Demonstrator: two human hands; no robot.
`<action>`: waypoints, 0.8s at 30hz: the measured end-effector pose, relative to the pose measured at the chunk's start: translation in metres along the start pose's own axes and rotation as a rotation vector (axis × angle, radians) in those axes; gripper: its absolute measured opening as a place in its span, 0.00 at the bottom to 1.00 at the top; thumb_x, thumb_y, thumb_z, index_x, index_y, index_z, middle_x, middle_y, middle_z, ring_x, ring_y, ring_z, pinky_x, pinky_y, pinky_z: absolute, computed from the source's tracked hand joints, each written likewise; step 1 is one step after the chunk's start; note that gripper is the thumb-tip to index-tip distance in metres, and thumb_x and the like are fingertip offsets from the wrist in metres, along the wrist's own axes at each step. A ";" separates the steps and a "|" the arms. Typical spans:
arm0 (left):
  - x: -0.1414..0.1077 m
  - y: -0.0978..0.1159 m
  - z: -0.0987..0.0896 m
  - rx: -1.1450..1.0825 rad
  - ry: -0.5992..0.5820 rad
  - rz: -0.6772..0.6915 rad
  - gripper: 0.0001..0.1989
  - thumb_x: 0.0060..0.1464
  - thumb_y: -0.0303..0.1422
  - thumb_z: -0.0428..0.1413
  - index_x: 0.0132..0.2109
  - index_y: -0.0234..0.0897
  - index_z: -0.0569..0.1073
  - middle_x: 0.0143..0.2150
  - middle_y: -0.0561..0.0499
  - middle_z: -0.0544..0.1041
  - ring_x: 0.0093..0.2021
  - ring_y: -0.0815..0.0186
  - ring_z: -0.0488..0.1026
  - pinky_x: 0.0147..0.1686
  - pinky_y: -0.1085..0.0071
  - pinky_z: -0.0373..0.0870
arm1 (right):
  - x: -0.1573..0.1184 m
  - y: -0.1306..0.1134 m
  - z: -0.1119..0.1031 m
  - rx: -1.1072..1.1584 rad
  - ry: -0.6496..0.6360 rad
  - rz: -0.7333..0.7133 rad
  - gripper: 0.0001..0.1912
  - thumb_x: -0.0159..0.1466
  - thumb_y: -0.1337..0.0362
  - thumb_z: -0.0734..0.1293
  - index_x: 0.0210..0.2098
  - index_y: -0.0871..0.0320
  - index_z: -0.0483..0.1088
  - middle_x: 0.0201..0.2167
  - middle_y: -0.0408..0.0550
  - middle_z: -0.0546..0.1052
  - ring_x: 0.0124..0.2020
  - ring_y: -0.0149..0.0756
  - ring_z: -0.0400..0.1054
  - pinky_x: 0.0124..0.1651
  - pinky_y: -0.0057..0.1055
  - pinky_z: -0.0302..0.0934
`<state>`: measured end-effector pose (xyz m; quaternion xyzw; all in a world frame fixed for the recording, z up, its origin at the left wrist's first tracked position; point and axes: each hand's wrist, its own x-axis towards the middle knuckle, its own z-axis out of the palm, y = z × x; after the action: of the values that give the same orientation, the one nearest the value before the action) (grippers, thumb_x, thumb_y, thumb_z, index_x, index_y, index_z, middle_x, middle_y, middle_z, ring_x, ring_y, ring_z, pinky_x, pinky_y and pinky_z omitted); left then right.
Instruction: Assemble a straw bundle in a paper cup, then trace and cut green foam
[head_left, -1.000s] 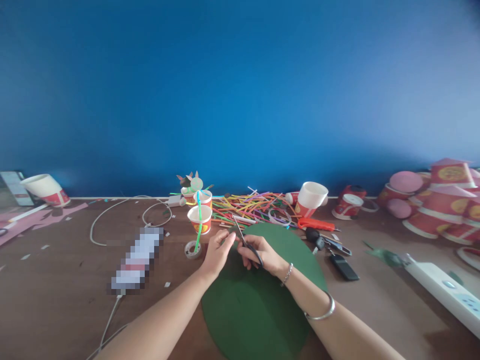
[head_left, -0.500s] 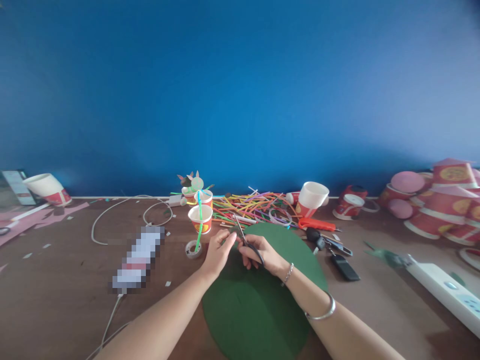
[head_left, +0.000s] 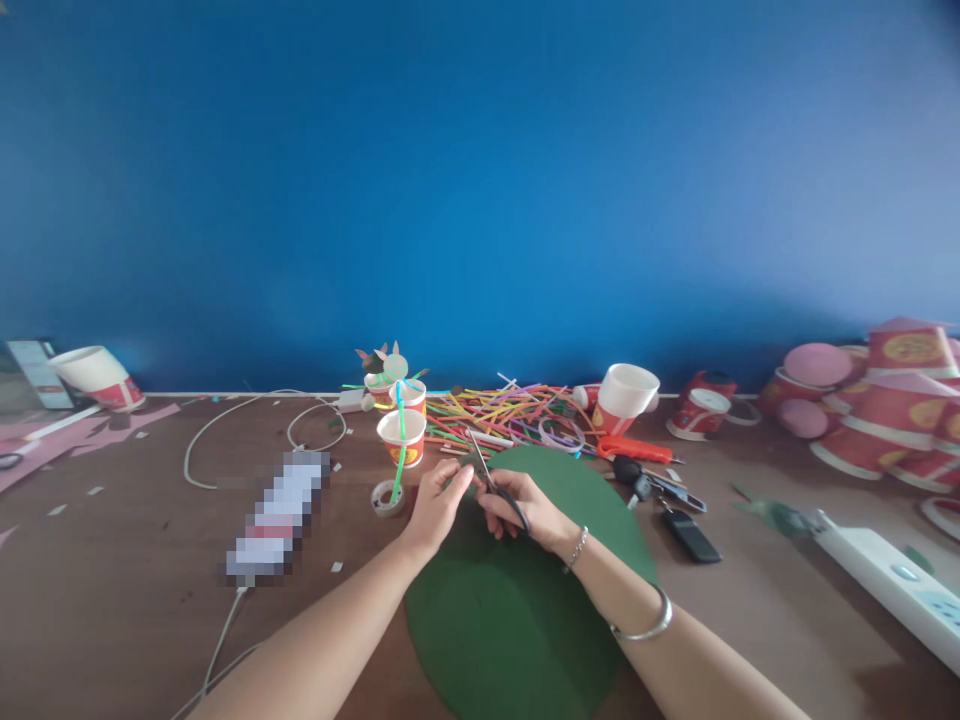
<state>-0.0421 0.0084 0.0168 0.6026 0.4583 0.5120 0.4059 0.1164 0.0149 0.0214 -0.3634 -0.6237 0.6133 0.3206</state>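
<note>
Over the far part of a round green mat (head_left: 525,610), my two hands meet. My right hand (head_left: 517,505) is closed on a pair of scissors (head_left: 501,490), whose blades point up and away toward my left fingers. Pinched in my left hand (head_left: 439,505) is a small dark green piece (head_left: 472,462), mostly hidden by the fingers; it looks like paper. The blades lie against that piece. Left of my left hand stand a paper cup (head_left: 401,437) with a green straw (head_left: 399,465) and a roll of tape (head_left: 387,497).
Behind my hands lies a heap of coloured sticks (head_left: 502,412). A white paper cup (head_left: 627,395), an orange glue gun (head_left: 636,449) and keys (head_left: 686,525) are to the right, with a power strip (head_left: 892,570) beyond. A phone (head_left: 279,515) with a cable lies left.
Almost nothing differs. The view has shifted very slightly, while both hands and the scissors keep their positions.
</note>
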 end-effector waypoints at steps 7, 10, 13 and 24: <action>0.001 -0.002 -0.001 0.008 -0.004 -0.002 0.15 0.54 0.39 0.51 0.25 0.35 0.71 0.25 0.53 0.69 0.31 0.66 0.66 0.34 0.71 0.62 | 0.000 -0.001 0.000 0.014 0.010 -0.003 0.17 0.54 0.52 0.67 0.27 0.60 0.64 0.13 0.37 0.67 0.13 0.24 0.59 0.14 0.19 0.48; 0.001 -0.002 -0.001 0.016 0.004 0.000 0.15 0.54 0.39 0.51 0.24 0.35 0.70 0.25 0.53 0.68 0.31 0.66 0.66 0.34 0.72 0.62 | 0.000 -0.002 0.000 0.016 0.011 -0.003 0.17 0.54 0.51 0.68 0.27 0.60 0.65 0.13 0.37 0.67 0.12 0.24 0.59 0.14 0.19 0.48; 0.001 -0.003 -0.001 0.028 0.002 -0.004 0.15 0.54 0.39 0.50 0.24 0.35 0.69 0.24 0.53 0.68 0.31 0.66 0.66 0.33 0.72 0.62 | -0.001 -0.003 0.001 0.018 0.009 -0.009 0.17 0.54 0.51 0.68 0.27 0.60 0.65 0.13 0.38 0.67 0.12 0.24 0.59 0.14 0.20 0.48; 0.001 -0.001 -0.002 0.030 -0.003 -0.015 0.15 0.54 0.40 0.50 0.24 0.36 0.67 0.24 0.53 0.65 0.31 0.66 0.64 0.33 0.73 0.61 | 0.001 0.000 0.000 0.010 0.027 -0.004 0.17 0.52 0.52 0.69 0.25 0.59 0.64 0.11 0.36 0.66 0.12 0.24 0.57 0.14 0.21 0.50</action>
<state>-0.0439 0.0095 0.0163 0.6061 0.4698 0.5011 0.4011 0.1161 0.0154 0.0217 -0.3687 -0.6172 0.6107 0.3319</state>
